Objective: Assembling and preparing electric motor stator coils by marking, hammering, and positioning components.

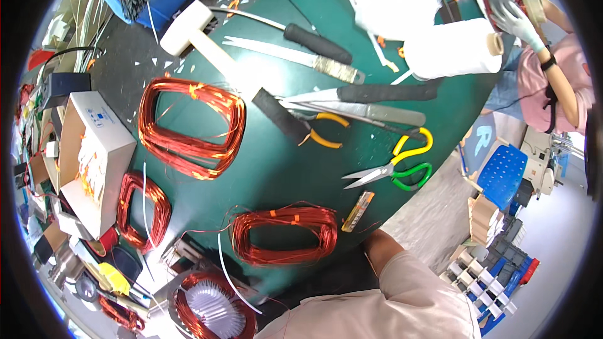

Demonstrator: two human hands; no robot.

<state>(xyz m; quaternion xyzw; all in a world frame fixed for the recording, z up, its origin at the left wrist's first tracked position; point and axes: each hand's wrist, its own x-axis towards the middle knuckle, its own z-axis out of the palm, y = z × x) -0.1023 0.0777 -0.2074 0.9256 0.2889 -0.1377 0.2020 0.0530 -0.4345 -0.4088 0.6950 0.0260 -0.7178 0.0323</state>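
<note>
Neither of my hands shows. Part of my right arm [380, 250], in a beige sleeve, comes in from the lower edge beside the table's near edge; its hand is hidden. Closest to that arm lie a bundled copper wire coil [286, 258] with orange ties and a narrow yellow-and-grey packet [358, 211]. A larger copper coil [235, 127] lies farther left, and a smaller coil [164, 213] rests by the box. At the lower left, a finned metal motor housing [217, 311] has copper windings around it.
On the green table [276, 176] lie a white-headed mallet [276, 115], scissors [377, 174] with yellow and green handles, yellow-handled pliers [330, 144] and long blades. A cardboard box [103, 157] stands left, a white roll [449, 50] far right. Another person's gloved hand [518, 22] works beyond.
</note>
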